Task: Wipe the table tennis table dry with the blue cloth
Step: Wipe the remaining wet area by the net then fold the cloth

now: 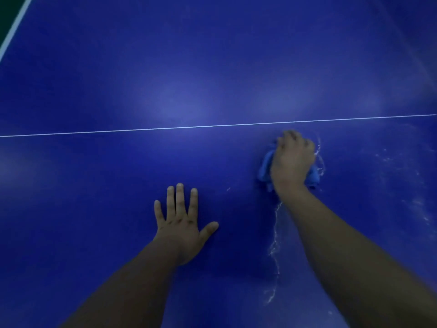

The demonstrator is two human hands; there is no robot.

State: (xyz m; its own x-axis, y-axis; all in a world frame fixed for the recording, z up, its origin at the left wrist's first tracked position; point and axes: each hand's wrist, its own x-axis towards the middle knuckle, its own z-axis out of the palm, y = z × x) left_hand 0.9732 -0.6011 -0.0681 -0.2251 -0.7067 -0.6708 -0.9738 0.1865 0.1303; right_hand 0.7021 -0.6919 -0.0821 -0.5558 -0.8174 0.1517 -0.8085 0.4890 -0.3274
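Observation:
The blue table tennis table (pixel 189 67) fills the view, crossed by a thin white centre line (pixel 165 129). My right hand (pixel 292 159) grips a bunched blue cloth (pixel 264 168) and presses it on the table just below the line, right of centre. Most of the cloth is hidden under the hand. My left hand (pixel 182 221) lies flat on the table with fingers spread, to the left of the cloth and nearer to me.
Streaks of water (pixel 274 247) run from the cloth toward me beside my right forearm. More wet smears (pixel 402 185) lie to the right. The table's white edge line (pixel 14 27) shows at the top left, with dark floor beyond.

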